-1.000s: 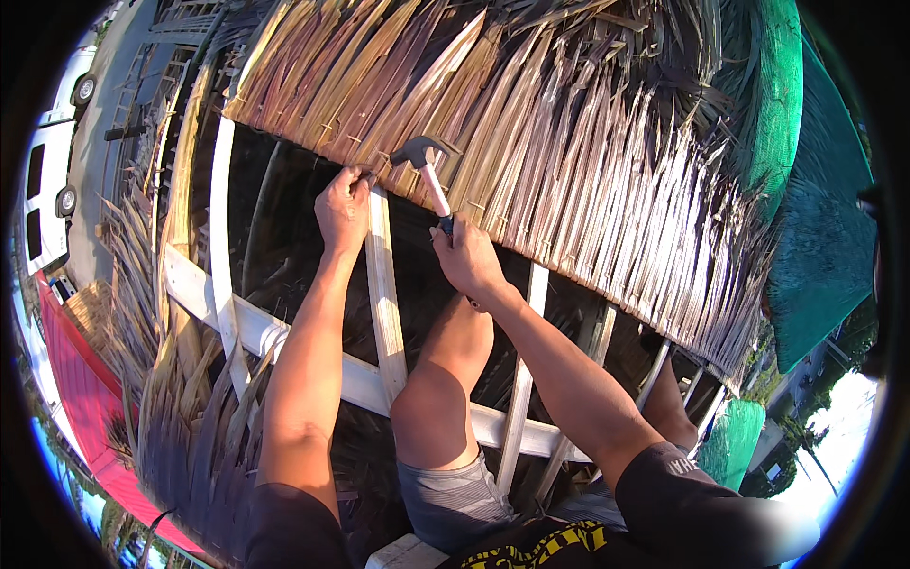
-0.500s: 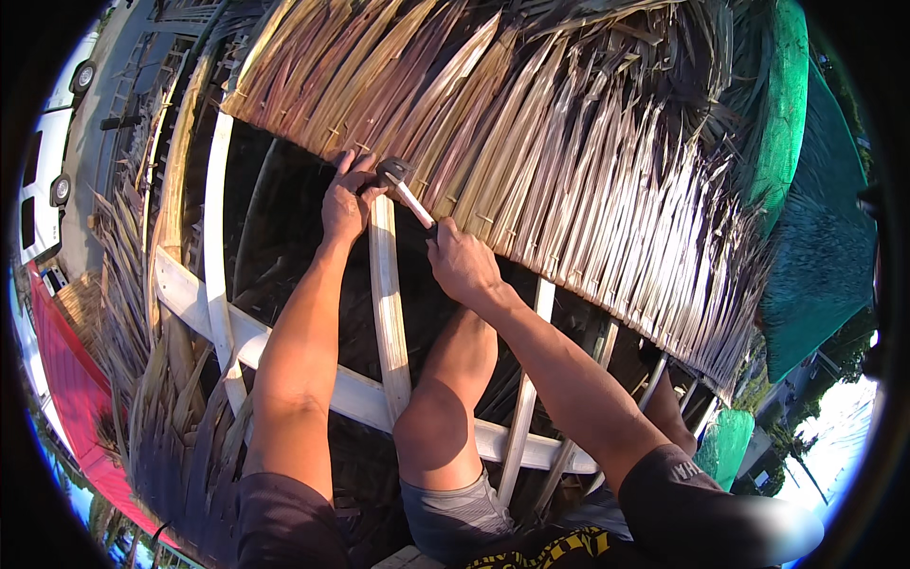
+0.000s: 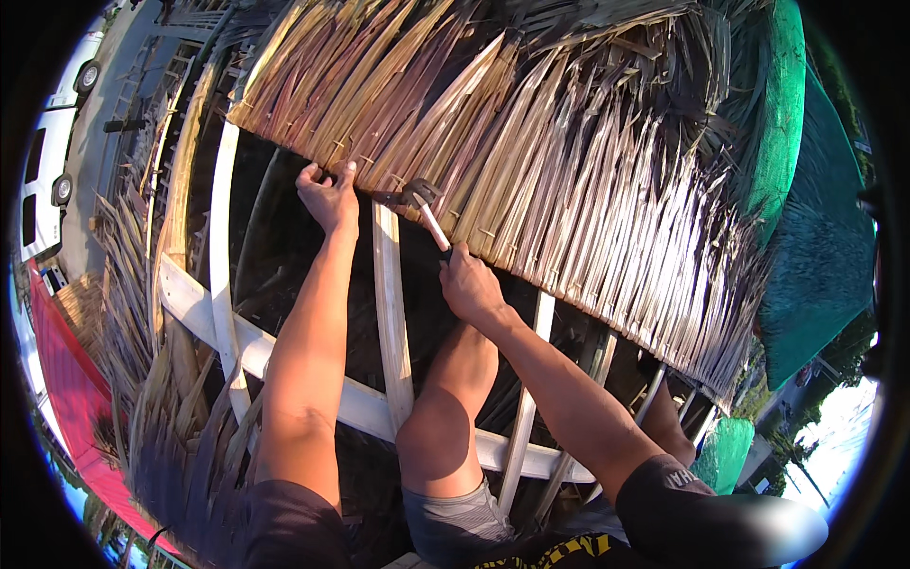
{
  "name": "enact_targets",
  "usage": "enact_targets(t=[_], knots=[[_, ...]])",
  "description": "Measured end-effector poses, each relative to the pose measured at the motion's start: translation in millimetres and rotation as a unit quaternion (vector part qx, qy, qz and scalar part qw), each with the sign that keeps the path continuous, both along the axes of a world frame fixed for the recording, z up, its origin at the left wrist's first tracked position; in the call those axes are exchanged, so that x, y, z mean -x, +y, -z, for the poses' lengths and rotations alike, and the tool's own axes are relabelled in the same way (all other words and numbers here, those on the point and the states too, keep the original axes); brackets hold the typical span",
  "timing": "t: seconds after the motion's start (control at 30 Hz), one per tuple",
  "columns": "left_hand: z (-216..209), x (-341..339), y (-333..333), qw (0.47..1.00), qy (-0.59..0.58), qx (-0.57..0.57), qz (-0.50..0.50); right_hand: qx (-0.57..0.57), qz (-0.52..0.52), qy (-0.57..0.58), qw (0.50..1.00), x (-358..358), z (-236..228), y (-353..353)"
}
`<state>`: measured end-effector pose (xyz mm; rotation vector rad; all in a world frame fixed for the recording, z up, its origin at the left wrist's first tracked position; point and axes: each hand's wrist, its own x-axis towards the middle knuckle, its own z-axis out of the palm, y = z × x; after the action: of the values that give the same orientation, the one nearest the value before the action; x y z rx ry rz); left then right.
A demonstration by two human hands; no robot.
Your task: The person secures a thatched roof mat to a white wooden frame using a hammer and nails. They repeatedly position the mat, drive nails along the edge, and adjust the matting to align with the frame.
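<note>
A panel of dried palm thatch (image 3: 455, 142) slopes across the upper middle, its lower edge running down to the right. My left hand (image 3: 330, 201) is at that edge, thumb over the leaves and fingers curled beneath, seemingly pinching it. Whether a small item is also between the fingers cannot be made out. In my right hand (image 3: 471, 287) is a hammer (image 3: 435, 225) with a light shaft and dark head. The fist closes round the handle's lower end. The head lies against the thatch edge, just above the top of a pale wooden rafter (image 3: 390, 294).
A pale crosswise beam (image 3: 365, 406) runs below the rafters, with dark gaps between them. My bent knee (image 3: 438, 436) shows among the timbers. Green netting (image 3: 782, 123) lies to the right. A red roof (image 3: 71, 351) and white vehicle (image 3: 47, 171) are at the far left.
My left hand has moved away from the hammer head, leftward along the thatch edge. The hammer head has shifted slightly right and down with my right hand, still held.
</note>
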<state>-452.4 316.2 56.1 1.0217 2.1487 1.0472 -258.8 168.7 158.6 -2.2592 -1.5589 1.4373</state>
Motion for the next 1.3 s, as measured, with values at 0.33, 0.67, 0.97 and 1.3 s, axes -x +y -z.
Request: enact_targets(t=[0.33, 0.67, 0.97, 1.3], knots=[[20.5, 23.7, 7.8, 0.899, -0.403, 0.169, -0.019, -0.168, 0.093, 0.122, 0.974, -16.2, -72.5, -9.4], [13.8, 12.4, 11.9, 0.904, -0.386, 0.175, -0.058, -0.228, 0.069, 0.071, 0.969, 12.7, -61.2, 54.1], [16.2, 7.0, 5.4, 0.940, -0.289, 0.165, -0.072, -0.081, 0.023, -0.008, 0.996, 24.1, -9.2, 34.6], [-144.6, 38.6, -32.0, 0.910, -0.156, -0.027, 0.384, 0.003, 0.169, 0.206, 0.964, 72.1, -60.7, 120.0]])
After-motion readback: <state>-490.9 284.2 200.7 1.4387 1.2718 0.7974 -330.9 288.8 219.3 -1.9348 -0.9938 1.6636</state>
